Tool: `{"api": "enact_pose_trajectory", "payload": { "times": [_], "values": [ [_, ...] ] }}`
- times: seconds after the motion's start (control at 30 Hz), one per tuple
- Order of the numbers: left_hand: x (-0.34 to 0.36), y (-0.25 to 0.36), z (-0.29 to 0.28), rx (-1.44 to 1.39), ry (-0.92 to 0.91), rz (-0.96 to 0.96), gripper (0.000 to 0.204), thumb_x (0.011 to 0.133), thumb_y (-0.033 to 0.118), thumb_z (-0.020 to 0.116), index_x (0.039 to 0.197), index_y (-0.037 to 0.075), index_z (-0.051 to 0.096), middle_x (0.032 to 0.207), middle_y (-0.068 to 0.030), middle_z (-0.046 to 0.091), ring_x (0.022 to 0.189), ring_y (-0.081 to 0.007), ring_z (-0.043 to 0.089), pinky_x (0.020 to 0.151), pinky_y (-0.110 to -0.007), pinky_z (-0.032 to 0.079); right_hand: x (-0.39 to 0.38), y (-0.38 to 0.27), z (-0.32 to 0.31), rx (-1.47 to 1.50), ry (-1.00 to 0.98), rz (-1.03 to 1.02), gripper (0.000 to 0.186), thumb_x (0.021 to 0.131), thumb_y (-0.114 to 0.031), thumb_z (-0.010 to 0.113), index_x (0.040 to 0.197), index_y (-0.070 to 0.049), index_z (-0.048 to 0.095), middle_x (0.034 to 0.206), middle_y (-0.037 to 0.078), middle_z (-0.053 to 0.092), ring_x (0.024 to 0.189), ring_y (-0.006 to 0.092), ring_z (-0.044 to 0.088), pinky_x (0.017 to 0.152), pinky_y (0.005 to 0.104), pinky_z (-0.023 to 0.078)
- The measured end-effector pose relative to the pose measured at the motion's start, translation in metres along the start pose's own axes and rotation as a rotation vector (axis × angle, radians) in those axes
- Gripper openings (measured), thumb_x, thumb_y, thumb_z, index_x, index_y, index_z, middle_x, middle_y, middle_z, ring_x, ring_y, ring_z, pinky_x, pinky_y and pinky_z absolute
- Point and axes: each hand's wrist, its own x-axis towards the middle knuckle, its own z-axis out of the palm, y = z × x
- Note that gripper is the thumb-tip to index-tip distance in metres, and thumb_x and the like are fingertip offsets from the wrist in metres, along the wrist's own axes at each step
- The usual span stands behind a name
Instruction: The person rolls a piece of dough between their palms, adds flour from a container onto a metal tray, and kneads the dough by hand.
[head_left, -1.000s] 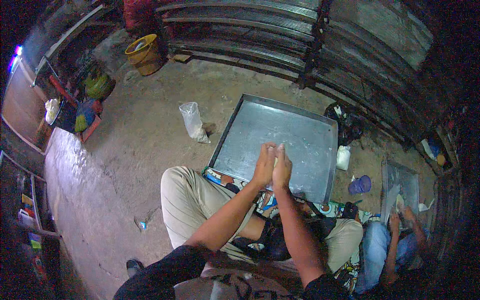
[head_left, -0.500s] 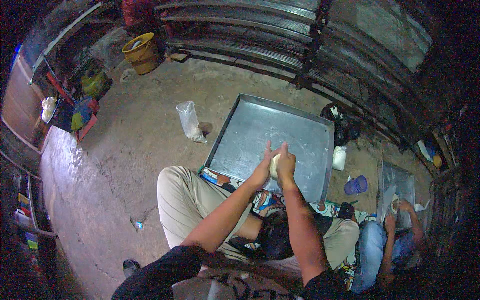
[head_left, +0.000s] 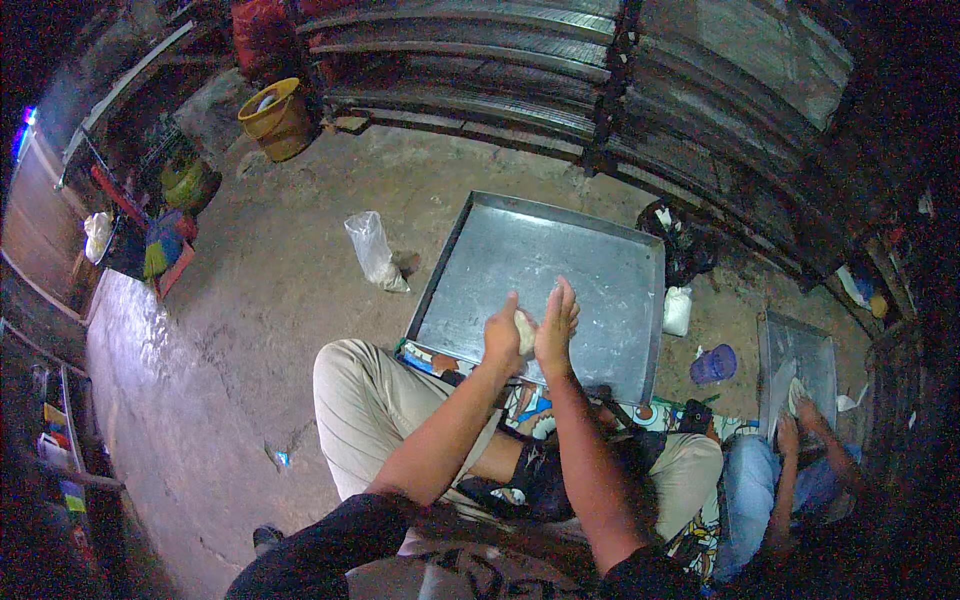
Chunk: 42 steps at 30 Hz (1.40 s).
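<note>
Over the large square metal tray [head_left: 612,260] in front of me, a pale lump of dough [head_left: 524,330] sits between my hands. My left hand [head_left: 501,332] is curled round its left side, thumb up. My right hand [head_left: 554,325] is at its right side, palm inward, fingers stretched out. Pale streaks mark the tray's bottom, and beneath its near edge lies a cartoon-patterned mat [head_left: 530,420].
A co-worker's hands [head_left: 795,420] work pale dough [head_left: 795,395] at another tray [head_left: 822,350] on my right. Around me are a clear bag [head_left: 372,250], a white bag [head_left: 676,312], a purple container [head_left: 714,364], a black bag [head_left: 682,265], a yellow bucket [head_left: 280,125] and racks [head_left: 460,70].
My hands have moved slightly left and turned. My right hand's fingers have straightened from their curl, and more of the dough shows than a second ago. The co-worker's hands have shifted.
</note>
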Motion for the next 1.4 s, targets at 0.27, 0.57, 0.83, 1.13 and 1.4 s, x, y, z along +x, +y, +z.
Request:
{"api": "enact_pose_trajectory", "payload": {
  "times": [0.27, 0.57, 0.83, 1.13, 1.4],
  "values": [
    [0.041, 0.012, -0.029, 0.097, 0.295, 0.088, 0.067, 0.089, 0.068, 0.046, 0.078, 0.003, 0.060, 0.063, -0.0111, 0.060, 0.054, -0.0278, 0.059, 0.053, -0.043, 0.047, 0.030, 0.099, 0.009, 0.106, 0.081, 0.044, 0.047, 0.086, 0.002, 0.047, 0.133, 0.002, 0.043, 0.121, 0.028, 0.052, 0.110, 0.0433, 0.054, 0.094, 0.0466, 0.045],
    [0.092, 0.059, -0.096, 1.404, -0.049, 0.320, 0.053, 0.093, 0.043, 0.050, 0.115, -0.004, 0.061, 0.114, -0.0292, 0.061, 0.108, -0.0413, 0.060, 0.091, -0.045, 0.047, 0.025, 0.050, -0.012, 0.101, -0.209, 0.397, 0.041, 0.093, -0.034, 0.053, 0.112, 0.002, 0.060, 0.110, 0.024, 0.063, 0.104, 0.0393, 0.060, 0.091, 0.0448, 0.046],
    [0.020, 0.208, -0.097, 1.133, -0.154, 0.557, 0.033, 0.092, 0.025, 0.059, 0.115, 0.002, 0.063, 0.111, -0.0169, 0.067, 0.096, -0.0303, 0.066, 0.084, -0.039, 0.050, 0.021, 0.048, -0.007, -0.146, -0.392, 0.056, 0.037, 0.085, -0.033, 0.067, 0.098, 0.001, 0.063, 0.092, 0.018, 0.069, 0.083, 0.0316, 0.067, 0.075, 0.0380, 0.051],
    [0.074, 0.129, -0.218, 1.144, 0.751, 0.387, 0.089, 0.070, 0.035, 0.082, 0.140, 0.002, 0.040, 0.129, -0.0302, 0.050, 0.126, -0.0385, 0.044, 0.098, -0.047, 0.042, 0.013, 0.047, 0.004, -0.296, -0.673, 0.047, 0.033, 0.083, -0.035, 0.068, 0.095, -0.004, 0.063, 0.091, 0.017, 0.068, 0.086, 0.0339, 0.066, 0.077, 0.0415, 0.051],
    [0.108, 0.131, -0.217, 1.037, 0.798, 0.480, 0.038, 0.080, 0.033, 0.072, 0.091, -0.003, 0.070, 0.084, -0.0266, 0.067, 0.085, -0.0409, 0.067, 0.079, -0.049, 0.050, -0.012, 0.038, 0.007, -0.137, -0.676, -0.040, 0.031, 0.082, -0.032, 0.069, 0.096, -0.004, 0.064, 0.087, 0.016, 0.068, 0.080, 0.0350, 0.066, 0.072, 0.0426, 0.051]
  ]
}}
